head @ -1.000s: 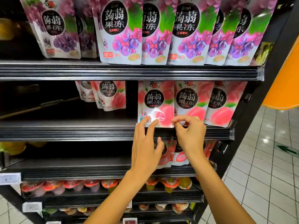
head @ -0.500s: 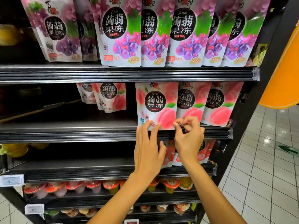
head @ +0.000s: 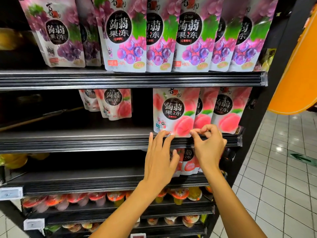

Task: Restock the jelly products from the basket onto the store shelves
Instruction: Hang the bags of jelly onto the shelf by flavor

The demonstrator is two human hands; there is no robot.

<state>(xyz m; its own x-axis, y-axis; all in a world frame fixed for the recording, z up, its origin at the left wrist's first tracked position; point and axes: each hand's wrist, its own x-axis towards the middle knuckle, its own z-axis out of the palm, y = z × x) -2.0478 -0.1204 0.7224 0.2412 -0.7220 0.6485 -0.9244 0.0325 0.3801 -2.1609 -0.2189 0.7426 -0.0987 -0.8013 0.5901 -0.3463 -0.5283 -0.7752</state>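
Observation:
A pink peach jelly pouch [head: 175, 110] stands upright at the front of the middle shelf [head: 77, 140], to the right of centre. My left hand [head: 159, 158] reaches up with straight fingers whose tips touch the pouch's bottom edge. My right hand [head: 208, 145] has curled fingers, and its thumb and forefinger pinch the pouch's lower right corner. Two more peach pouches [head: 226, 110] stand behind it to the right. The basket is not in view.
Purple grape jelly pouches [head: 171, 36] fill the top shelf. Further peach pouches [head: 115, 103] stand deeper at the middle shelf's centre, with dark space to their left. More peach pouches [head: 188, 160] sit one shelf down, jelly cups [head: 96, 198] lower. An orange panel [head: 296, 69] and tiled floor lie right.
The front peach pouch has turned to face squarely forward, now overlapping the pouch beside it. Both hands stay at its bottom edge.

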